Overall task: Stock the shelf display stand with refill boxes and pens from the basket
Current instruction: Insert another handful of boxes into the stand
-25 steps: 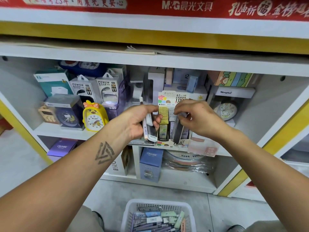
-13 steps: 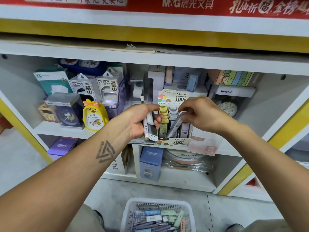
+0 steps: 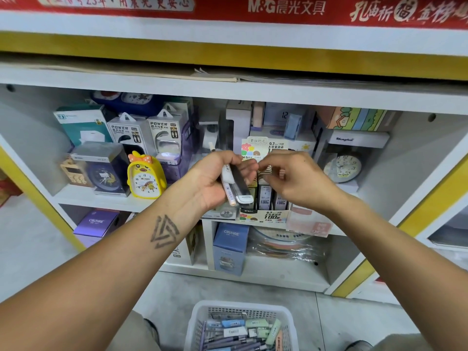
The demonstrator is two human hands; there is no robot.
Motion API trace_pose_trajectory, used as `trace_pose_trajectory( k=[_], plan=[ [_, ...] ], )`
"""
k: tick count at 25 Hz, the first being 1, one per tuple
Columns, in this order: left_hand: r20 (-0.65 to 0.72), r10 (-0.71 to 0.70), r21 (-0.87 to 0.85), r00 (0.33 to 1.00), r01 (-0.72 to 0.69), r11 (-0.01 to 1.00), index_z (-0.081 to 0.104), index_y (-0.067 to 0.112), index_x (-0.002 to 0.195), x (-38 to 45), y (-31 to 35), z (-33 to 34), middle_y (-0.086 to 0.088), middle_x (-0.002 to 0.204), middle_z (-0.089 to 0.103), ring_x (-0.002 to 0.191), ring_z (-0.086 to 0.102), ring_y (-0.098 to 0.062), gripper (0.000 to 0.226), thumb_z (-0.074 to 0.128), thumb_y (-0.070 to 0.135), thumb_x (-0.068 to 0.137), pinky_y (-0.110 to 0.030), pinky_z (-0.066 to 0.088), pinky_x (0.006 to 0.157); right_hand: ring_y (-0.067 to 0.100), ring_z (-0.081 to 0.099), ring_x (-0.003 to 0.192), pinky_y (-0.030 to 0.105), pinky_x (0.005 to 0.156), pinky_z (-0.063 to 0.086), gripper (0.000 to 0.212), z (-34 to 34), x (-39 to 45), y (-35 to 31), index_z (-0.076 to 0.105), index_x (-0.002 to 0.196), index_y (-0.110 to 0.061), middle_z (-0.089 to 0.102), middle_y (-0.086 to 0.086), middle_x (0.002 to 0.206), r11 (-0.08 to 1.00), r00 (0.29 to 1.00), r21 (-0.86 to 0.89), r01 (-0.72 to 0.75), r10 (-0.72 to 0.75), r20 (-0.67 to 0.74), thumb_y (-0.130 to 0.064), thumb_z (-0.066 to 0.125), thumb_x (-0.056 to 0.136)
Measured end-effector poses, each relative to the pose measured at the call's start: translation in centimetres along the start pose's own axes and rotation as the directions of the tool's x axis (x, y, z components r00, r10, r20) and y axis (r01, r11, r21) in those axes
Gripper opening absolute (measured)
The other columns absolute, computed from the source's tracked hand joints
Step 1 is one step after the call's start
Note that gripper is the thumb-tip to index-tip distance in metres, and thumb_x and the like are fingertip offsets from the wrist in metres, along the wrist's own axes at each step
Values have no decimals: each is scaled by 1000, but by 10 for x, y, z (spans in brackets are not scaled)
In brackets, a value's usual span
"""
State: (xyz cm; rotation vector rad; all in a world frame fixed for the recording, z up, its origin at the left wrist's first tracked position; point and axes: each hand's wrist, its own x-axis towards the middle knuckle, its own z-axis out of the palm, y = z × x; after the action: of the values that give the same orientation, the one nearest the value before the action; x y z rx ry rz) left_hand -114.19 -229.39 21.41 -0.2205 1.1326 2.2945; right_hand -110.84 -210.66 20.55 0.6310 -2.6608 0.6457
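1. Display stand [image 3: 263,216]: a cardboard tray on the shelf edge, directly behind and below both hands. Its front lip reads "0.7 HB" and "100"; its backboard above the hands repeats "0.7mm/HB" beside an "M&G" mark.
2. Refill boxes [image 3: 265,196]: dark upright packs standing in the stand's slots, just under the right hand; "100" is legible on their lower faces.
3. Left hand [image 3: 215,181]: clenched around a bundle of pens [image 3: 228,183] and one dark flat case with a white end, held tilted in front of the stand's left side.
4. Right hand [image 3: 296,182]: fingers curled over the tops of the refill boxes, fingertips close to the left hand's; whether it pinches anything cannot be told.
5. Basket [image 3: 200,323]: white mesh, on the floor well below the hands, holding purple pens and pastel boxes; labels too blurred to read.
6. To the left of the left hand: two "POWER BANK" boxes [image 3: 149,133] and a yellow duck clock [image 3: 145,177].
7. Below the hands: a blue "CRUHRE" box [image 3: 230,247].
8. Overhead: a red banner [image 3: 286,7] reading "M&G".
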Motion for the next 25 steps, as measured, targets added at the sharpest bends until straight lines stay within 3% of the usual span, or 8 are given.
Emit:
trace_pose_trajectory(
  k=[4,6,10,14,17,18,22,25],
  plan=[
    [-70,0,-91,998,-6,996,58,-5,86,2,5,0,-19,80,66,67,64,-25,16,44,1,91,-35,56,71,8,55,122,30,107,43,56,6,-3,-18,63,131,-22,62,-8,131,985,987,122,119,-131,94,-10,81,78],
    [-70,-13,-102,997,6,995,60,-7,99,2,5,-1,-20,89,70,73,69,-28,22,43,3,92,-38,56,69,9,50,132,30,114,37,64,10,-5,-24,60,137,-19,60,-5,139,980,977,112,163,-176,120,-17,84,78],
    [-109,24,-133,994,-39,990,55,-7,118,6,7,-5,-25,112,69,95,71,-32,30,39,7,97,-47,56,75,8,58,126,32,110,44,48,2,-5,-22,67,129,-15,67,-4,130,980,976,124,157,-173,131,-14,80,83],
    [-171,102,-74,980,-116,991,53,4,106,7,11,-12,-26,110,68,90,73,-35,20,35,1,97,-52,58,78,-3,63,110,19,92,52,33,-15,-8,-12,67,123,-38,70,-18,119,953,998,300,-46,31,54,-20,66,95],
    [-143,133,44,981,-128,991,52,1,114,7,8,-13,-25,113,68,104,68,-38,29,31,-4,94,-52,55,86,17,67,91,41,81,56,24,-26,-8,2,63,111,-37,73,-6,95,919,971,375,-122,189,-148,-17,60,99],
    [-114,133,38,985,-129,991,50,-3,113,6,6,-12,-28,112,69,105,68,-39,28,30,-6,93,-51,56,87,19,66,87,45,80,55,21,-27,-8,7,59,109,-36,71,-4,91,934,967,327,-147,206,-152,-18,59,99],
    [-15,85,-63,996,-86,994,48,-3,90,1,2,0,-35,100,68,92,70,-44,16,34,-9,89,-50,60,76,10,60,72,31,65,47,16,-14,-15,13,58,113,-32,64,-8,81,998,999,-30,-47,47,0,-25,59,98],
    [32,45,-58,998,-43,997,54,-8,97,2,-5,3,-34,99,68,88,72,-42,21,35,-8,89,-50,60,72,16,61,80,34,70,48,16,-2,-15,13,64,112,-25,67,-6,89,993,997,-100,61,-56,52,-21,62,96]
  ],
)
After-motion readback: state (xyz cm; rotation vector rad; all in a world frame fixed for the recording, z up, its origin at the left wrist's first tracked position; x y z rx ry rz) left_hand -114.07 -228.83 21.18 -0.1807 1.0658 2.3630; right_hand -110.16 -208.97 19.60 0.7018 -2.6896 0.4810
